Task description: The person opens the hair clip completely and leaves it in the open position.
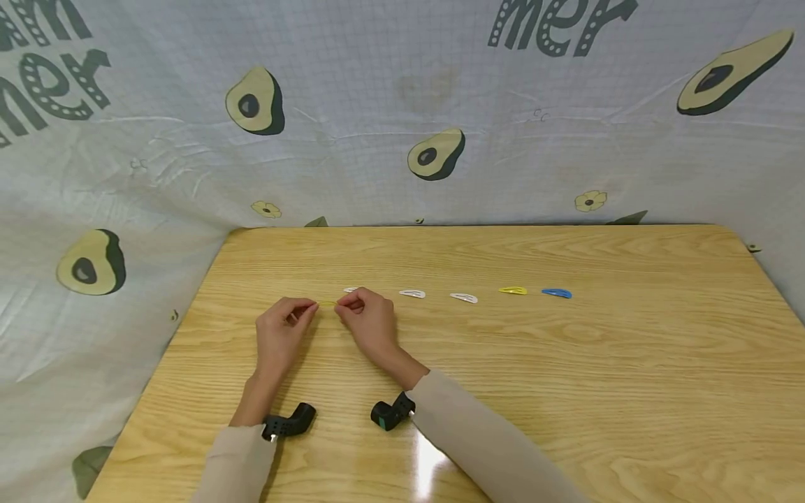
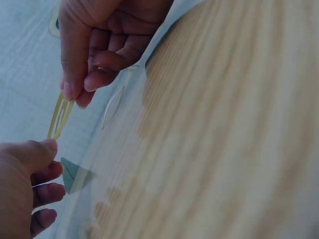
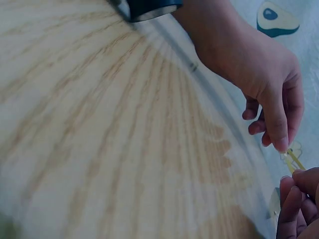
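Observation:
Both hands hold a yellow snap hair clip (image 2: 60, 117) stretched between them, above the wooden table (image 1: 503, 391). My left hand (image 1: 281, 332) pinches one end between thumb and fingertips. The opposite end is pinched by my right hand (image 1: 372, 325). Long slots show along the clip in the left wrist view. A white hair clip (image 1: 350, 289) lies just behind the right hand, which partly covers it in the head view.
To the right, a loose row holds two more white hair clips (image 1: 412, 293), a yellow one (image 1: 513, 290) and a blue one (image 1: 557, 293). A pale avocado-print cloth (image 1: 352, 91) hangs behind the table and along its left side.

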`<state>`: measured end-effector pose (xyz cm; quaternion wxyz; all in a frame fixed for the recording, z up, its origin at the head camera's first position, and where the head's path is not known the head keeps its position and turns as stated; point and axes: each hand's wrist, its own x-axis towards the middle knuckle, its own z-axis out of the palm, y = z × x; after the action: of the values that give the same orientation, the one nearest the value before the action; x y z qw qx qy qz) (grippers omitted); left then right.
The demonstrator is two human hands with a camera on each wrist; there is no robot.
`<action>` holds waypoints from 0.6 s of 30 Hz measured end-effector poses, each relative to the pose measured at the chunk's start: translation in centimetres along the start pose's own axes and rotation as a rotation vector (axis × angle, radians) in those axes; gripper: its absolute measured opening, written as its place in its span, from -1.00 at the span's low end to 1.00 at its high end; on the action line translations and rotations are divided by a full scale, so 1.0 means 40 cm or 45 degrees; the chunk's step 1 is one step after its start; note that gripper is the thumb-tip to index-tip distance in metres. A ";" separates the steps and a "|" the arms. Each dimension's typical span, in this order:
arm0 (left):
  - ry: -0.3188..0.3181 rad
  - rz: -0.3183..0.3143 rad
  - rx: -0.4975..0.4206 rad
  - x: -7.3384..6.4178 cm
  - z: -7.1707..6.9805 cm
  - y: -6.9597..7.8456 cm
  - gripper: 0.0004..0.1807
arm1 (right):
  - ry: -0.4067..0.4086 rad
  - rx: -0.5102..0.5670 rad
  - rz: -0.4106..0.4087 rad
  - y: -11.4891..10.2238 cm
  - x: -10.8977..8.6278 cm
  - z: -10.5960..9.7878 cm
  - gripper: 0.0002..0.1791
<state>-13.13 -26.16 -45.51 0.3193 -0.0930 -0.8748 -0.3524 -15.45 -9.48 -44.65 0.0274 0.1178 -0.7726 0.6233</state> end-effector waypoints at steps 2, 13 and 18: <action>-0.012 -0.001 0.011 0.001 0.000 -0.011 -0.91 | 0.001 -0.001 -0.010 0.001 0.002 0.007 -0.95; -0.053 -0.083 0.020 0.002 -0.008 -0.052 -0.94 | 0.008 -0.240 0.011 0.007 0.018 0.049 -0.96; -0.067 -0.105 0.020 0.011 -0.017 -0.063 -0.95 | 0.035 -0.363 0.021 0.005 0.025 0.065 -0.94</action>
<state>-14.10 -28.48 -46.27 0.2820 -0.0636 -0.8887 -0.3558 -16.19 -12.11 -45.22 0.0493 0.0980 -0.8537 0.5091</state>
